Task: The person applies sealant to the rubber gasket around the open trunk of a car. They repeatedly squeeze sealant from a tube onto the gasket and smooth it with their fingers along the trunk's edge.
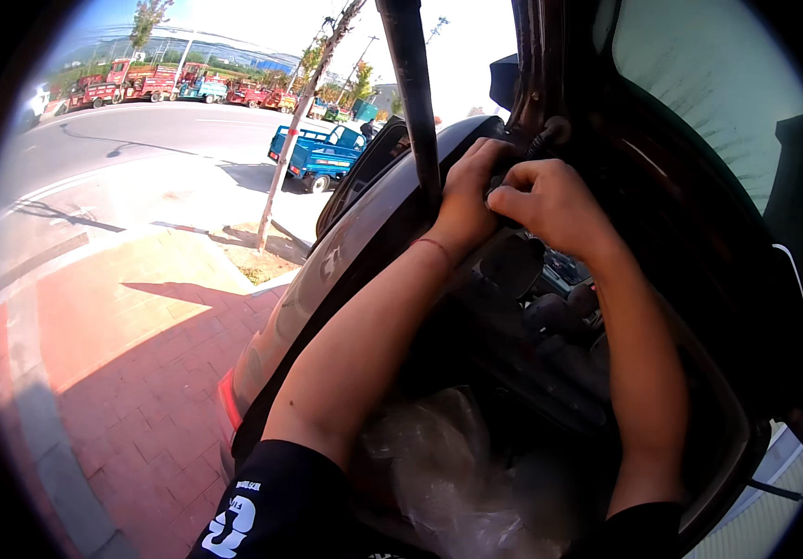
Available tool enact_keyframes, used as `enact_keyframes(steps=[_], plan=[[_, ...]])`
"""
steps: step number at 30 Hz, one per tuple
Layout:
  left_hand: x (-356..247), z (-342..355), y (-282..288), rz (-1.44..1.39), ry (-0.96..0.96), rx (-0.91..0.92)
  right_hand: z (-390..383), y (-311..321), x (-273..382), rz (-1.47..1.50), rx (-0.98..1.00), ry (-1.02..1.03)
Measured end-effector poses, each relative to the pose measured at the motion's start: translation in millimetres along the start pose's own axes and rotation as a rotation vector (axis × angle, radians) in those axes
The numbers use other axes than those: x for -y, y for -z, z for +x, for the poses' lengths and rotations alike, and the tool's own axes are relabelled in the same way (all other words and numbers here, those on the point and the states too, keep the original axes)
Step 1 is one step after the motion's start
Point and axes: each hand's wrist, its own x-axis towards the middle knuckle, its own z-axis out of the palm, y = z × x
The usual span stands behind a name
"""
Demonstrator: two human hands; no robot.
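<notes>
Both my arms reach up to the top corner of a car's open rear opening. My left hand [472, 186] is closed at the roof edge, its fingers bent over and partly hidden. Close against it, my right hand [550, 197] is curled in a pinch, thumb pressed to the fingers. Whatever lies between the two hands is too dark and small to name. Just above them runs a dark ribbed sleeve [543, 142] near the hinge of the raised tailgate [690, 177]. A black strut [411, 93] slants down beside my left hand.
Crumpled clear plastic sheeting [448, 456] lies in the cargo space below my arms. Through the opening, seats [513, 265] show. Left of the car are red paving [140, 410], a thin tree trunk [289, 158] and a blue cargo tricycle [322, 154].
</notes>
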Motion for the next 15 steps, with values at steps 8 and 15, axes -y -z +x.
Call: enact_keyframes(steps=[8, 15], plan=[[-20.4, -7.5, -9.1, 0.076, 0.116, -0.001, 15.1, 10.3, -17.0, 0.581, -0.368, -0.216], [-15.3, 30.2, -17.7, 0.221, 0.375, -0.190, 13.3, 21.0, 6.9, 0.241, -0.472, -0.321]])
